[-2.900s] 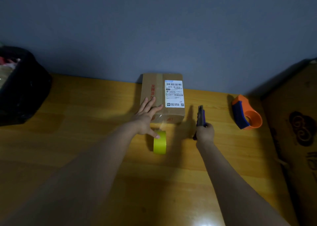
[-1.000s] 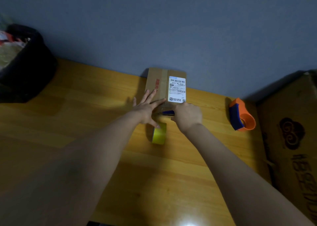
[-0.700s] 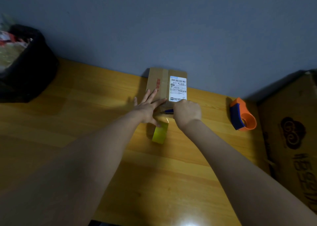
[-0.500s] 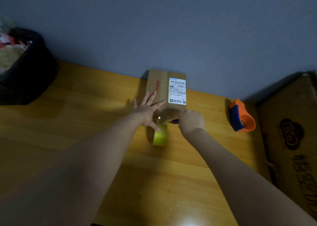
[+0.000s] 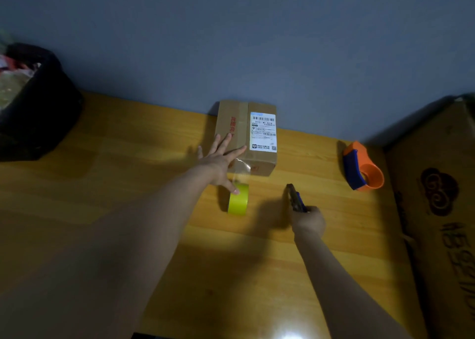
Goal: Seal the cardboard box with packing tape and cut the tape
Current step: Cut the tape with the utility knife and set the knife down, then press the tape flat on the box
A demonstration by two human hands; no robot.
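Note:
A small cardboard box (image 5: 241,132) with a white shipping label stands on the wooden floor against the blue wall. My left hand (image 5: 221,158) lies flat with spread fingers on the box's near left corner, its thumb touching the yellow tape roll (image 5: 238,199) that stands on edge just in front of the box. A strip of clear tape (image 5: 241,167) hangs loose from the box's front face above the roll. My right hand (image 5: 309,220) is to the right of the roll, closed around a blue-handled cutter (image 5: 295,198) that points up and away from the box.
An orange and blue tape dispenser (image 5: 362,169) sits on the floor at the right. A large printed carton (image 5: 442,210) fills the right edge. A black bin (image 5: 33,107) with a bag inside stands at the far left by the wall.
My right hand with the cutter was at the tape on the box's front edge and has pulled back and to the right. The tape strip now hangs loose from the box. My left hand stayed in place.

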